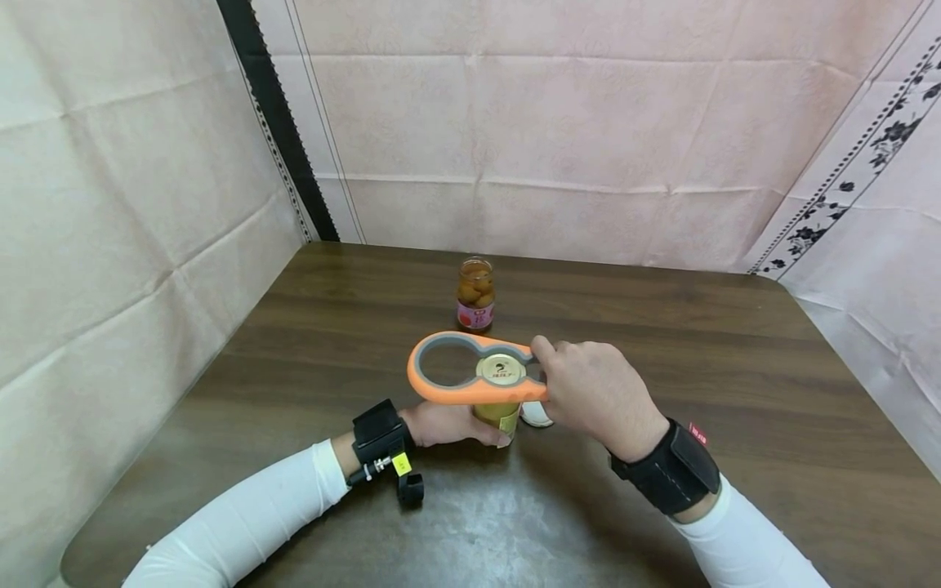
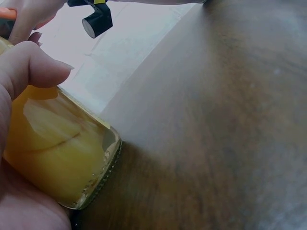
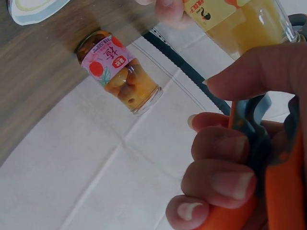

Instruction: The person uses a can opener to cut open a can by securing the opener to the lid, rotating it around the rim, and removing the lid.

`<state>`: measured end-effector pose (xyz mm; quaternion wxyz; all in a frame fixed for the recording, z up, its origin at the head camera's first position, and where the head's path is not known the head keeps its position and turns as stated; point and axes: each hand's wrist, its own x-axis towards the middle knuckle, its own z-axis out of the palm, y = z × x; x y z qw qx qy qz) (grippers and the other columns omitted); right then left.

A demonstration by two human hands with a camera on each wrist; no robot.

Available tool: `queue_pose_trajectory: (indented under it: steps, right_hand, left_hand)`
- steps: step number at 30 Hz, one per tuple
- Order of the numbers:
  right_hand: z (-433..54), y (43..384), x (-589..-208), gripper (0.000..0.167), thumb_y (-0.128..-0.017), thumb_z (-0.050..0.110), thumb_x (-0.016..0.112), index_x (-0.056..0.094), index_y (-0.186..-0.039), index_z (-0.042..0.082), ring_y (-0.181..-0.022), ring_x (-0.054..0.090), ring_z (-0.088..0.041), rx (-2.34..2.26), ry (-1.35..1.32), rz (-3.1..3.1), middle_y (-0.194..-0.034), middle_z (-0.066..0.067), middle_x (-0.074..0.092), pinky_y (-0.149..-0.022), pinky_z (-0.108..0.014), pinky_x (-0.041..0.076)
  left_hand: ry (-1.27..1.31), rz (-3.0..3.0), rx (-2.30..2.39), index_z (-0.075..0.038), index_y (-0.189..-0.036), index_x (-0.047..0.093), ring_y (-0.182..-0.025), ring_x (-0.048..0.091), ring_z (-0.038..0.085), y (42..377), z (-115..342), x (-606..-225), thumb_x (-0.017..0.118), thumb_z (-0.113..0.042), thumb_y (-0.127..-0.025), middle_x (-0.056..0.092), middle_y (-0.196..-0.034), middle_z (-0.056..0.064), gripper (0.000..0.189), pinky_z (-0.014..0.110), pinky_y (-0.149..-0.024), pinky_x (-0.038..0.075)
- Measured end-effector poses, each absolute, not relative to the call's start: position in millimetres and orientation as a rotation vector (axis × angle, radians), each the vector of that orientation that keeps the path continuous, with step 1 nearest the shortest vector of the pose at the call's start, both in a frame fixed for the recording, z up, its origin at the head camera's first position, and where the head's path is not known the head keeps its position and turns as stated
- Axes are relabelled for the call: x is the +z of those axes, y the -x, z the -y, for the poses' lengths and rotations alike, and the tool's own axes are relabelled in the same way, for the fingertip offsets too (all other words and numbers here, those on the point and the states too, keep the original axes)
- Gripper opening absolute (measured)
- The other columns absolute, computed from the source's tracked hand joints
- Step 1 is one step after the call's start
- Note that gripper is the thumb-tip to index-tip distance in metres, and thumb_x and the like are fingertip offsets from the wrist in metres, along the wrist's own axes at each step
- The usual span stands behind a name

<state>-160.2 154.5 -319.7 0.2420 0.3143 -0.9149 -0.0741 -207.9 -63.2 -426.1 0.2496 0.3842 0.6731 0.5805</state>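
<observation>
A glass jar of yellow fruit [image 1: 494, 413] stands on the table, and my left hand [image 1: 454, 425] grips its body from the left. In the left wrist view the thumb lies across the jar's upper part [image 2: 60, 148]. My right hand [image 1: 599, 396] holds the handles of an orange and grey jar opener [image 1: 444, 395], its fingers curled round them. The opener lies flat over the jar, and the jar's pale gold lid [image 1: 501, 369] shows between its grey inner edges. How tightly the opener grips the lid I cannot tell.
Behind the opener stands a lidless jar of brown fruit [image 1: 475, 296] with a pink label. A loose white lid [image 1: 537, 415] lies beside the yellow jar, partly under the right hand. Pale cloth walls [image 1: 559, 147] enclose the wooden table [image 1: 331, 343] at the back and sides.
</observation>
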Motion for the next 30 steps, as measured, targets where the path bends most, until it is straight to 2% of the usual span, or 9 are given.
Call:
queue_pose_trajectory:
  steps: [3,9,18,19,25,30]
  right_hand:
    - [-155.5,161.2,-319.5,0.017,-0.075,0.011,0.070,0.055,-0.083,0.009,-0.043,0.033,-0.008,-0.176,-0.872,2.493,-0.053,0.005,0.041,-0.040,-0.024,0.030]
    - [-157.2,163.9,-319.5,0.018,-0.075,0.008,0.070,0.054,-0.082,0.010,-0.042,0.032,-0.007,-0.151,-0.890,2.476,-0.052,0.008,0.039,-0.040,-0.023,0.029]
    - [-159.0,167.0,-319.3,0.021,-0.070,0.004,0.067,0.051,-0.083,0.012,-0.043,0.031,-0.008,-0.116,-0.905,2.493,-0.052,0.010,0.037,-0.041,-0.023,0.028]
    - [-159.1,167.4,-319.2,0.022,-0.069,0.004,0.066,0.051,-0.083,0.012,-0.044,0.031,-0.008,-0.108,-0.906,2.498,-0.052,0.010,0.037,-0.042,-0.023,0.028]
    - [-159.4,168.5,-319.4,0.024,-0.065,0.003,0.064,0.050,-0.082,0.013,-0.045,0.030,-0.009,-0.081,-0.909,2.513,-0.052,0.010,0.034,-0.043,-0.023,0.026]
    - [-158.9,169.6,-319.4,0.025,-0.064,0.003,0.064,0.050,-0.083,0.013,-0.046,0.029,-0.010,-0.085,-0.920,2.511,-0.052,0.009,0.033,-0.043,-0.024,0.026]
  left_hand:
    - [-1.030,-1.802,1.597,-0.024,-0.149,0.045,-0.116,0.056,0.019,207.7,62.8,-425.7,0.076,0.000,-0.084,0.055,-0.142,0.015,0.076,0.030,-0.099,0.049]
    - [-1.012,-1.826,1.572,-0.022,-0.149,0.046,-0.120,0.055,0.018,208.9,62.9,-425.0,0.077,-0.001,-0.084,0.055,-0.143,0.014,0.075,0.032,-0.106,0.046]
    - [-1.056,-1.804,1.558,-0.013,-0.147,0.045,-0.108,0.057,0.014,209.4,63.5,-424.3,0.074,0.000,-0.085,0.057,-0.133,0.024,0.070,0.029,-0.098,0.049]
    - [-1.063,-1.802,1.581,-0.013,-0.149,0.043,-0.110,0.057,0.014,209.3,63.3,-423.7,0.075,0.001,-0.084,0.056,-0.135,0.024,0.074,0.030,-0.099,0.048]
    - [-1.047,-1.814,1.573,-0.023,-0.154,0.038,-0.115,0.056,0.016,209.7,63.3,-423.5,0.075,0.001,-0.083,0.055,-0.140,0.017,0.084,0.031,-0.102,0.046]
    - [-1.068,-1.787,1.575,-0.023,-0.149,0.046,-0.107,0.058,0.015,210.2,63.3,-425.0,0.073,0.004,-0.083,0.059,-0.132,0.021,0.077,0.028,-0.090,0.051]
